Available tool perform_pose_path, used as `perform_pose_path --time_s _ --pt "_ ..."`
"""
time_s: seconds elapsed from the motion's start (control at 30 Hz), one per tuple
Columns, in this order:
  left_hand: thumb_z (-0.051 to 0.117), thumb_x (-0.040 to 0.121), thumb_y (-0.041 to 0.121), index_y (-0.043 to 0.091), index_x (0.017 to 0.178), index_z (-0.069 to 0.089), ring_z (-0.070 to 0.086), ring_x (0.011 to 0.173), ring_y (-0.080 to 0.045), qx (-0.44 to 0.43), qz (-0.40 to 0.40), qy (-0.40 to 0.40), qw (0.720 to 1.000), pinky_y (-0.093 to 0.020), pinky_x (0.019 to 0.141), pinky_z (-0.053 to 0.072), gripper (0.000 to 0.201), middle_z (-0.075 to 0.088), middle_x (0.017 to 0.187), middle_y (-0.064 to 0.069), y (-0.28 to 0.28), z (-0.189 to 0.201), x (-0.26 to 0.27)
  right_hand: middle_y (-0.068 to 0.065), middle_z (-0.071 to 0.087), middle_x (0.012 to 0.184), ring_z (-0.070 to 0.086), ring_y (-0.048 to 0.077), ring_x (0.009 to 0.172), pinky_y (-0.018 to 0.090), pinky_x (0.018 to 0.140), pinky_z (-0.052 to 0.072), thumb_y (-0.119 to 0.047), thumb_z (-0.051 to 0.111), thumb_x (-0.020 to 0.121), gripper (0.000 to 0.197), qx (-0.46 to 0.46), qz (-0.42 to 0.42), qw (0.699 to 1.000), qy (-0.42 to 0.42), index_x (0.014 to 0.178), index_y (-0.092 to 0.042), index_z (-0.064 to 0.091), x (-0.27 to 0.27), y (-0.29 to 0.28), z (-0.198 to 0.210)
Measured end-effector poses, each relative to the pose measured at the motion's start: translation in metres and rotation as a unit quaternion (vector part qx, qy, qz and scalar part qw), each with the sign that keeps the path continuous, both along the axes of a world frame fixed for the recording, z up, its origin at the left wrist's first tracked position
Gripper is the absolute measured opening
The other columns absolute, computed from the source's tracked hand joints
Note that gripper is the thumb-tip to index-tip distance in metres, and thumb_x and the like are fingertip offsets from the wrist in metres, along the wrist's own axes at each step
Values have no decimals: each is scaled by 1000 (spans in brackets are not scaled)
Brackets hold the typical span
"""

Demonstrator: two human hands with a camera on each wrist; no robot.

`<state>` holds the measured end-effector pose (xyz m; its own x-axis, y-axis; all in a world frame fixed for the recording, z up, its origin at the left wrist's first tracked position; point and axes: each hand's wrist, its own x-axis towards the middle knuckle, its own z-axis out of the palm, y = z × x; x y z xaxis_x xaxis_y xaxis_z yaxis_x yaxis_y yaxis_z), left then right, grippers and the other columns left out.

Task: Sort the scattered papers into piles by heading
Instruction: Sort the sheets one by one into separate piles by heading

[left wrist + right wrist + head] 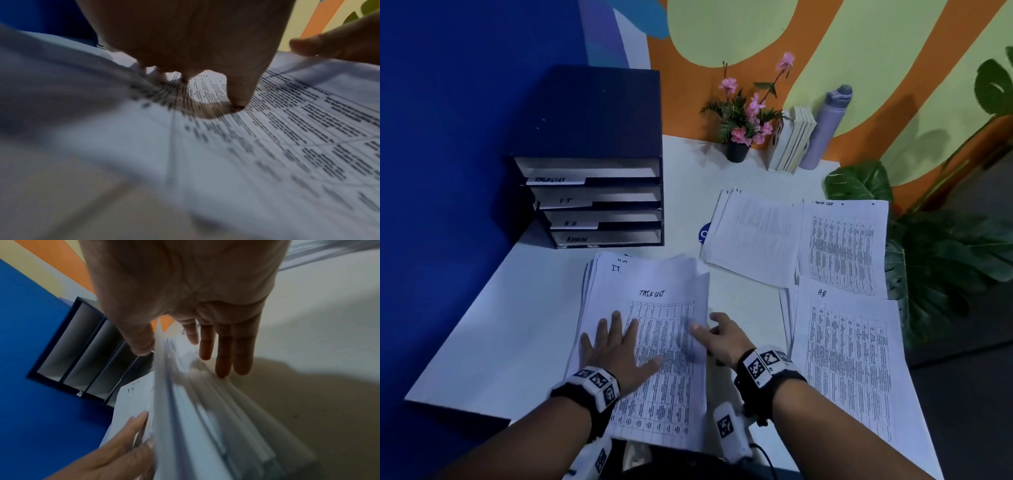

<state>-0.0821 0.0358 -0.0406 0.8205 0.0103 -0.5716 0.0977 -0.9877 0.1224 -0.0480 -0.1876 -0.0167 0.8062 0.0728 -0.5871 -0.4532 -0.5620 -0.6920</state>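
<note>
Here, unsorted stack [650,342] w/ "TASK LIST" sheet on top sits at 6 o'clock on table [493,342]. Left hand [616,349] lies flat, fingers spread, pressing it. Right hand [722,337] at stack's 3 o'clock edge, thumb and fingers pinching lifted sheets.

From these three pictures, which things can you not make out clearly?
- Printed table text on the top sheet headed TASK LIST: too small in the head view, blurred in the left wrist view.
- Headings of sheets lower in the unsorted stack: covered by upper sheets.
- Right hand: whether its thumb pinches the lifted edge, motion blur in both views.
- Blue sticker on the table: half covered by the I.T pile.
</note>
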Motion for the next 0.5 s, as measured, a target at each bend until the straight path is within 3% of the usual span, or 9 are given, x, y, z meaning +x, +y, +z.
perform_pose_path --time_s 0.1,0.23,0.33,0.43,0.5 --pt "38 80 78 30 152 -4 -15 147 -28 -55 11 -21 998 -49 118 2 97 -26 157 -3 -6 1 1 6 64 115 63 25 101 40 88 54 -47 62 83 51 -55 4 998 -42 122 -16 51 0 6 -6" --pt "54 89 47 25 152 15 11 146 -28 -97 129 -116 980 -45 117 21 78 0 162 -2 5 7 13 5 63 94 60 23 87 28 78 49 -19 54 87 10 -89 -36 994 -46 97 -17 56 2 7 -8" --pt "55 92 36 21 151 17 17 144 -29 -69 182 -125 973 -44 116 22 72 10 159 -4 19 11 19 6 62 91 57 23 83 26 75 46 -14 52 89 11 -86 -62 993 -47 98 -16 59 5 10 -10" --pt "49 94 29 21 149 23 23 140 -28 -45 211 -140 966 -42 114 24 61 18 155 -3 30 13 20 8 63 94 59 25 89 25 75 43 -13 52 89 21 -82 -49 995 -43 108 -11 62 9 21 -10" --pt "45 95 23 21 147 25 24 138 -27 -34 234 -141 961 -41 113 23 56 21 153 -3 38 13 22 9 65 95 62 28 94 27 76 47 -13 51 89 20 -67 -46 995 -49 104 -11 63 12 32 -9"
